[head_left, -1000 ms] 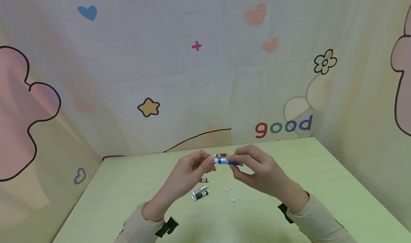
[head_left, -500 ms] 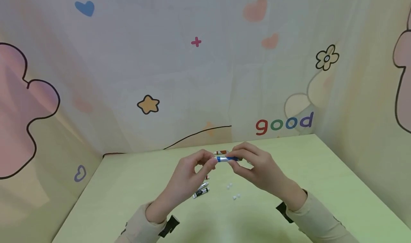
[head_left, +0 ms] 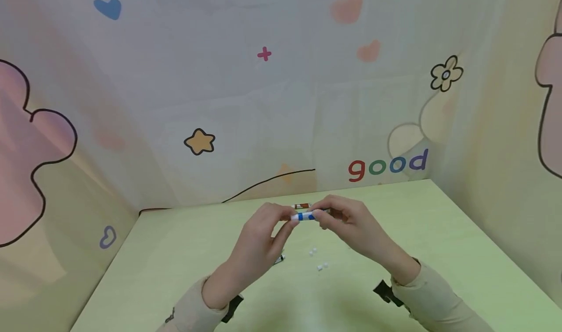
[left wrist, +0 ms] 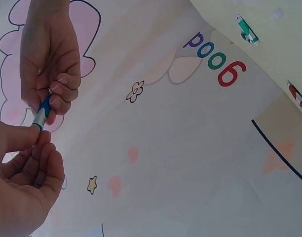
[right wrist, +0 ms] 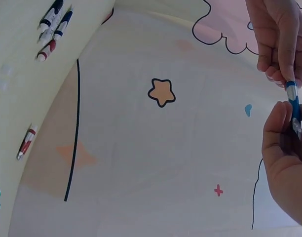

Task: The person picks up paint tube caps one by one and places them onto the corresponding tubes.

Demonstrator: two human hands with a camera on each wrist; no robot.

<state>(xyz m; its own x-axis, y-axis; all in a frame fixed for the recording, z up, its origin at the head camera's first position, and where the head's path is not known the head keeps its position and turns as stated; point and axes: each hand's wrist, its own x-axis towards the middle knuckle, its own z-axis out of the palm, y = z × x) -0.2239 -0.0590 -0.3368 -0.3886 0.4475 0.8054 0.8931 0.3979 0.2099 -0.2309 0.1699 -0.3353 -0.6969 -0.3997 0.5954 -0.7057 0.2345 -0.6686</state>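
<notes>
Both hands hold a blue-and-silver paint tube (head_left: 306, 216) level above the table. Thumb and fingers of my left hand (head_left: 265, 232) pinch the white-capped end. My right hand (head_left: 351, 220) grips the tube's body, its thumb lying along the near side, so the tail is largely hidden. In the left wrist view the tube (left wrist: 41, 114) runs between the two hands, and the left fingertips cover its cap. From the right wrist view, the tube (right wrist: 292, 98) shows its silver tail inside the right hand's curled fingers.
A red-brown paint tube (head_left: 302, 206) lies far back on the table (head_left: 184, 263). Several small white caps (head_left: 322, 266) sit nearer. A black tube (head_left: 279, 259) is partly behind the left hand. More tubes (right wrist: 55, 22) lie grouped; a green tube (left wrist: 248, 30) lies apart.
My left hand has turned at the cap, its thumb now lower and its knuckles higher. The right thumb has shifted up over the tube. The tube stays at about the same place.
</notes>
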